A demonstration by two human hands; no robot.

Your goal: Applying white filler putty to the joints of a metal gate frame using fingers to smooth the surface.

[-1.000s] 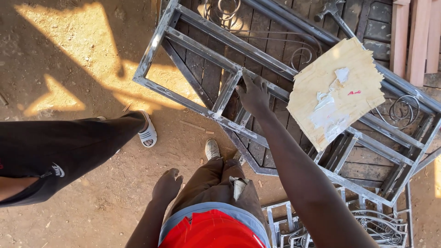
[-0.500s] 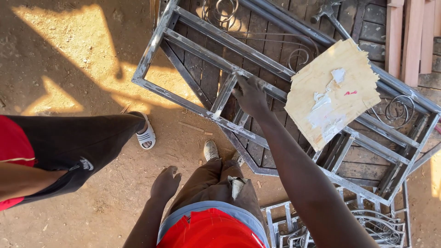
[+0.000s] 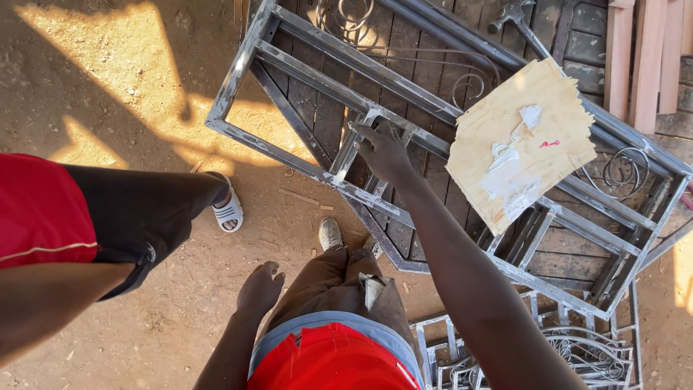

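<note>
- The right hand [image 3: 384,150] reaches out to 12 o'clock and rests on the metal frame [image 3: 339,108], fingers spread and loosely curled over a small rectangular section of bars; it touches the bars but is not clenched around one.
- The frame is made of grey square tubing with curled scroll pieces, and lies tilted across a wooden pallet [image 3: 577,43] from 11 o'clock to 4 o'clock, its near corner on the dirt ground [image 3: 108,87].
- A ragged sheet of plywood [image 3: 521,150] with torn white paper on it lies on top of the frame at 2 o'clock, just beside the right forearm.
- The left hand [image 3: 260,287] hangs at 7 o'clock beside the brown trousers [image 3: 339,285], open and relaxed, holding nothing.
- A grey shoe [image 3: 330,233] shows below the frame's edge.
- Another person stands at 9 o'clock: a leg in dark shorts [image 3: 137,217] and a white sandal [image 3: 228,211] on the ground.
- A second scrolled grille [image 3: 577,354] lies at 5 o'clock.
</note>
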